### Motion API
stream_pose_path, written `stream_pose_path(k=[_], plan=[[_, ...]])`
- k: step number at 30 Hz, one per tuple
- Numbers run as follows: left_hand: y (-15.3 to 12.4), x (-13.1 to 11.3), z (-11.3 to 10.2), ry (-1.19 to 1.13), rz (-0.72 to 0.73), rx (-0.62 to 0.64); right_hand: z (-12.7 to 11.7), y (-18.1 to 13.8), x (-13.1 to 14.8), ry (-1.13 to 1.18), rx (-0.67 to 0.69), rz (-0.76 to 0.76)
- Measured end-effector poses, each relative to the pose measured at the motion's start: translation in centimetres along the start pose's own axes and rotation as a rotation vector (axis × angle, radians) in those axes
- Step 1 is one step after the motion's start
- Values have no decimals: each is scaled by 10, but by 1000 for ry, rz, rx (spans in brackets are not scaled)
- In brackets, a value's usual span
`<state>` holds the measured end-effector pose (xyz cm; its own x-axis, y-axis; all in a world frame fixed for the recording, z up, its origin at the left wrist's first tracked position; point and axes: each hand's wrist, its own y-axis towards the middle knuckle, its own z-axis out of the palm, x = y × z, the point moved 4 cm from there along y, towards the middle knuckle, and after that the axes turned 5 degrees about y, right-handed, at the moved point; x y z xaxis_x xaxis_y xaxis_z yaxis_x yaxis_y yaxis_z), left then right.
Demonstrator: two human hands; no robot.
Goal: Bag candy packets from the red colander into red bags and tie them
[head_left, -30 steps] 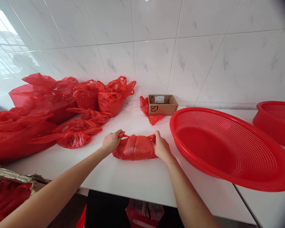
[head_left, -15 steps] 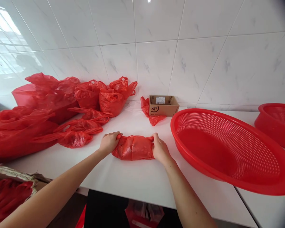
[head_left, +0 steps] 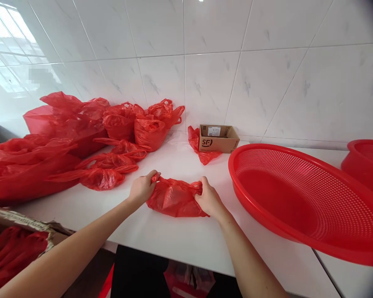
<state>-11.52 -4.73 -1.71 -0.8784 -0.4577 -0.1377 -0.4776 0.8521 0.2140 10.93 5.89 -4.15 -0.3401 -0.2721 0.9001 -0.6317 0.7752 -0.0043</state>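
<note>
A small red plastic bag (head_left: 174,198) lies on the white counter (head_left: 180,236) in front of me. My left hand (head_left: 142,188) grips its left end with the fingers closed round the plastic. My right hand (head_left: 209,200) pinches the right end in the same way. The bag looks crumpled and partly slack between the two hands.
Several filled and loose red bags (head_left: 81,140) pile up at the left and back. A small cardboard box (head_left: 218,138) stands by the tiled wall. A large red perforated basket (head_left: 304,198) is to the right, a second one (head_left: 365,159) beyond it. A carton of red items (head_left: 12,248) sits bottom left.
The bag has gone from a tight bundle to a looser, flatter shape as both hands worked its ends. The view has shifted slightly to the left.
</note>
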Motion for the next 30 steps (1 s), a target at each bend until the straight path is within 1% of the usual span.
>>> stream_pose_path(k=[2, 6, 11, 14, 17, 20, 23, 25, 30], plan=[[-1, 3, 0, 46, 42, 12, -2, 1, -2, -6, 22, 8], [-1, 4, -3, 138, 116, 40, -7, 2, -4, -18, 11, 20], [7, 3, -2, 190, 124, 60, -7, 3, -8, -113, 7, 48], [13, 10, 2, 185, 85, 78, 1, 1, -3, -215, 14, -8], [20, 22, 4, 170, 17, 98, 17, -6, 11, -284, 27, -128], [26, 33, 3, 162, -52, 117, 34, -14, 26, -295, 68, -254], [29, 41, -1, 169, -100, 140, 42, -20, 35, -323, 56, -358], [31, 47, -3, 171, -119, 165, 43, -21, 37, -351, 36, -385], [39, 66, -3, 155, -191, 219, 44, -20, 38, -377, 43, -397]])
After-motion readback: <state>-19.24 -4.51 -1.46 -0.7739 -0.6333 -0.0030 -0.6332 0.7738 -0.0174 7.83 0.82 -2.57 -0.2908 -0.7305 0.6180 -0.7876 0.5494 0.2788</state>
